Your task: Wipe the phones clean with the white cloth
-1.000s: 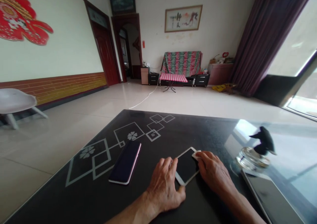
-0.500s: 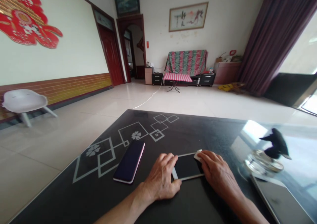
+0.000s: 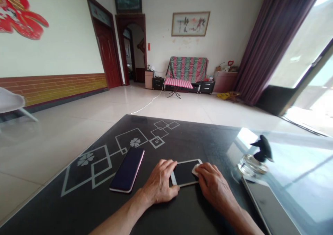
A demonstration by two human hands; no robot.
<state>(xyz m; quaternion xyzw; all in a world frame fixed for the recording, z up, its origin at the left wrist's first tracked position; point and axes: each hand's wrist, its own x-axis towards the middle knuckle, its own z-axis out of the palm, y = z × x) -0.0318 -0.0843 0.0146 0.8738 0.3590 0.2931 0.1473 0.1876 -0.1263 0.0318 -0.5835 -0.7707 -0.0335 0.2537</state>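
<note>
A white-framed smartphone lies screen up on the black tabletop. My left hand grips its left end between thumb and fingers. Pinched under the fingertips of my right hand is a small white wipe, pressed on the right part of the screen. Left of my hands rests a second smartphone, dark-screened with a pinkish edge. On the right stands a clear spray bottle with a black trigger head, and a tablet lies in front of it.
Pale diamond and flower patterns mark the table's left side. Beyond its far edge, a small folding table with a red-and-white checked top stands on the tiled floor. A white chair is at far left, a purple curtain at right.
My view has turned slightly right, so things sit further left. The wipe has slid from the screen's upper right edge a little inward and down. My left hand still holds the phone.
</note>
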